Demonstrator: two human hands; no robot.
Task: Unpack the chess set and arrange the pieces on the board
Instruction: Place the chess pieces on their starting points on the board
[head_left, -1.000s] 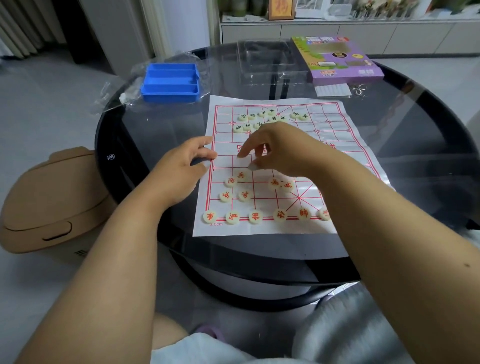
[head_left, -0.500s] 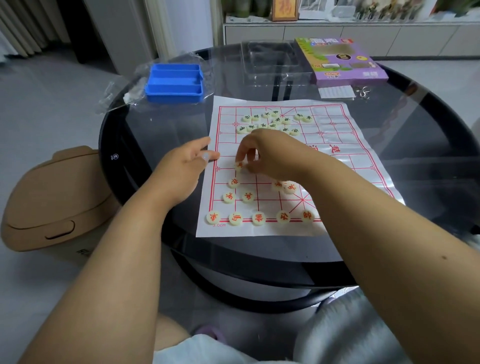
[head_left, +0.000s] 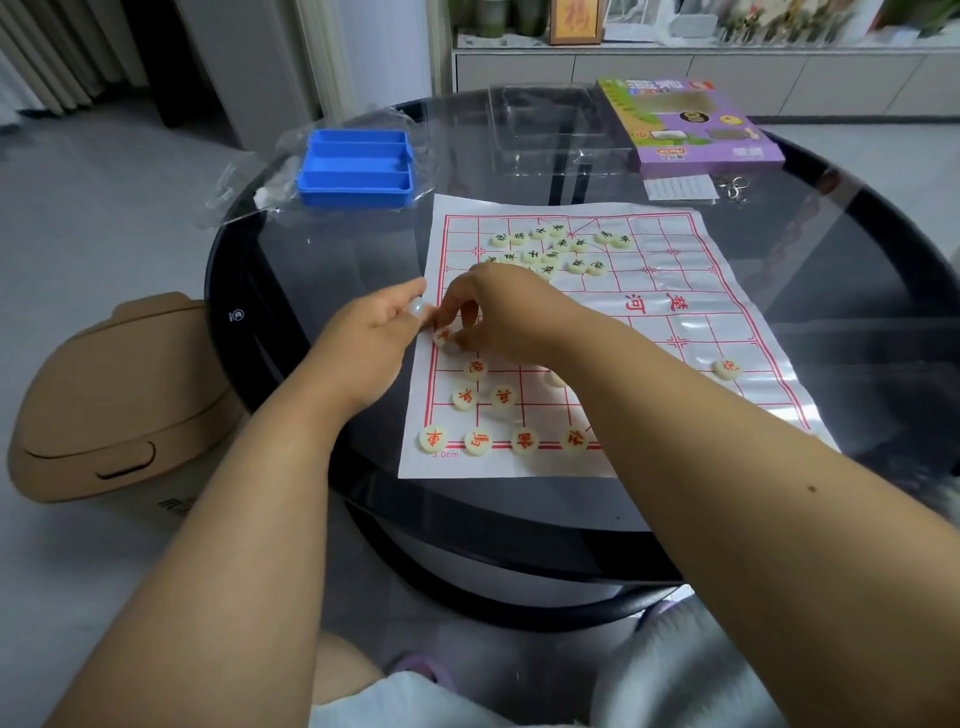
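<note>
Head view. Round black glass table (head_left: 322, 270) fills mid-frame. Paper xiangqi board (head_left: 691, 291), red grid, lies flat on it, centre-right. Right hand (head_left: 498, 317) reaches across to the board's left edge, fingers curled down, pinching a red-marked piece (head_left: 442, 336) against the sheet. Left hand (head_left: 371, 340) just beside it at the board's left border, touching the paper edge; its fingers are loosely curled with something small and pale at the fingertips, and I cannot tell whether it grips that. Row of red pieces (head_left: 478, 441) sits along the near edge, lower centre; a few more red ones stand loose just above that row. One lone red piece (head_left: 726, 368) is at the right side. Cluster of green-marked pieces (head_left: 550, 249) is bunched on the far half, unsorted. Blue plastic tray (head_left: 356, 166) upper left on clear wrapping. Purple game box (head_left: 685, 124) upper right, a clear plastic insert (head_left: 540, 130) between them. Tan lidded bin (head_left: 114, 395) on the floor at left.
</note>
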